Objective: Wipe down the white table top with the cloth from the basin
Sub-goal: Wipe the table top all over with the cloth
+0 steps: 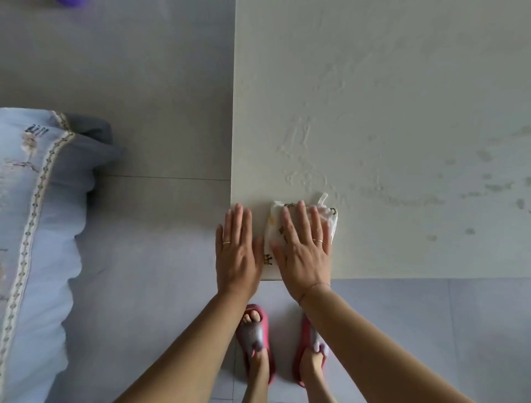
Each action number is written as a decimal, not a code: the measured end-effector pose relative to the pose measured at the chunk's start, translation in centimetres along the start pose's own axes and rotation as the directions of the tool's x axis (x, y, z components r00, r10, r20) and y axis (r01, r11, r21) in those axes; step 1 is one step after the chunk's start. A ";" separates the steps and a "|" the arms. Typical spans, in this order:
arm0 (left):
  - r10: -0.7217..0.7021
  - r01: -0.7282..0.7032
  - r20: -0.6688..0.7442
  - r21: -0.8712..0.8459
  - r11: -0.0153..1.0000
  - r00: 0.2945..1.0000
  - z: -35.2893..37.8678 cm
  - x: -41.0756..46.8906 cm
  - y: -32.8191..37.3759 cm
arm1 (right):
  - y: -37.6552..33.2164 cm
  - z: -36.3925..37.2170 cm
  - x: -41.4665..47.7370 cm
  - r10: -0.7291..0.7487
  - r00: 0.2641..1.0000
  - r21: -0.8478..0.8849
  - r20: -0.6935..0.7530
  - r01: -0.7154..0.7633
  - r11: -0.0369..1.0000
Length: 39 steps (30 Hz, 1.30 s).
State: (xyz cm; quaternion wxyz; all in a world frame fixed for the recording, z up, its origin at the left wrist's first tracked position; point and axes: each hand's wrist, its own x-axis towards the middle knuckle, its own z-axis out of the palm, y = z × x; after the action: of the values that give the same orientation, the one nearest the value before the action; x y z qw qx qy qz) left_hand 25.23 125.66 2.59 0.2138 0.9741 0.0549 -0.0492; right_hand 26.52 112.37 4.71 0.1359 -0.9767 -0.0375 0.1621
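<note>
The white table top (402,100) fills the upper right of the head view, and its near-left corner lies under my hands. Wet smears (304,161) run across it above the cloth. A folded white cloth (330,220) with small yellow-and-black prints lies flat near the front edge. My right hand (304,253) presses down on it, fingers spread. My left hand (237,250) rests flat on the table corner just left of the cloth, holding nothing. Both hands wear a ring.
A light blue padded cover with patterned trim (34,230) sits on the left. Grey floor tiles (143,86) lie between it and the table. My feet in red slippers (254,339) stand at the table's front edge. A purple object (70,2) peeks in at top left.
</note>
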 end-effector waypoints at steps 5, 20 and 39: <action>0.070 -0.082 -0.089 -0.145 0.986 0.994 0.3 0.2 -0.7 | -1.6 2.2 -0.2 0.027 0.999 -0.062 -0.028 -0.029 0.998; 0.074 -0.073 -0.051 0.020 0.997 0.996 1.0 0.1 -0.9 | 3.1 0.9 0.7 0.298 0.949 -0.049 -0.099 -0.304 0.951; -0.016 0.009 -0.049 -0.138 0.990 0.999 0.4 0.3 -0.5 | -4.3 1.8 5.2 -0.199 0.980 -0.109 -0.012 0.197 0.974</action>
State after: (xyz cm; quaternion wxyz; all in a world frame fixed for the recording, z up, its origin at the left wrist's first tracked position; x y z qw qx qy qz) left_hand 25.40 125.96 1.99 0.2789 0.9575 0.0697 -0.0224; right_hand 30.76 117.52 2.69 0.0994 -0.9757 -0.1417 0.1344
